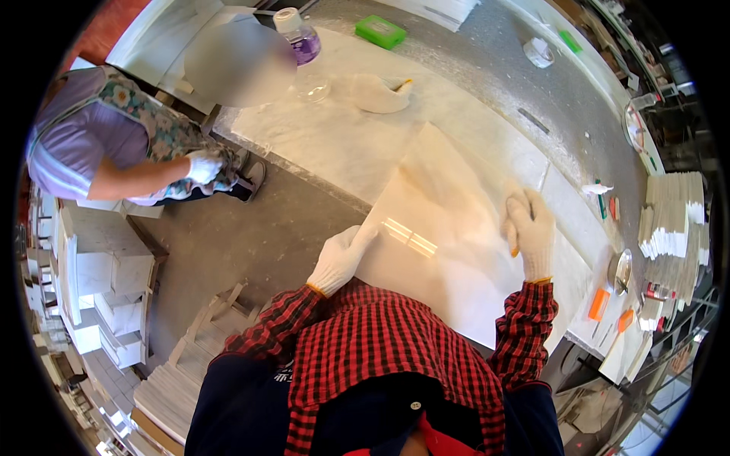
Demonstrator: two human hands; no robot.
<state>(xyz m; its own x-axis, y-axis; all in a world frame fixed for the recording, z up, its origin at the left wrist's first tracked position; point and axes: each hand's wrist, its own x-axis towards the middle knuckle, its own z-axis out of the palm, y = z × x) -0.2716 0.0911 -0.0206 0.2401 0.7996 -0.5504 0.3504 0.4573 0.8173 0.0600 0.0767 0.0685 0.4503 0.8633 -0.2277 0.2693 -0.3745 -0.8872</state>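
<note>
A large glossy cream tile (433,228) lies at an angle on the worktable in front of me, with bright window reflections on its face. My left hand (340,258), in a white knit glove, is at the tile's left edge, its thumb along the rim and its other fingers partly hidden. At the tile's right side is my right hand (530,232), also gloved. Its fingers are bent around something whitish with an orange edge, too blurred to name. Beyond the tile a loose white glove or cloth (378,93) with an orange edge rests on the table.
A bottle of purple liquid (306,47) and a green box (380,32) stand at the back. Another person (114,144) in a floral apron stands at the left. Stacked tiles (673,216), a metal bowl (620,270) and orange tools (598,304) are at the right.
</note>
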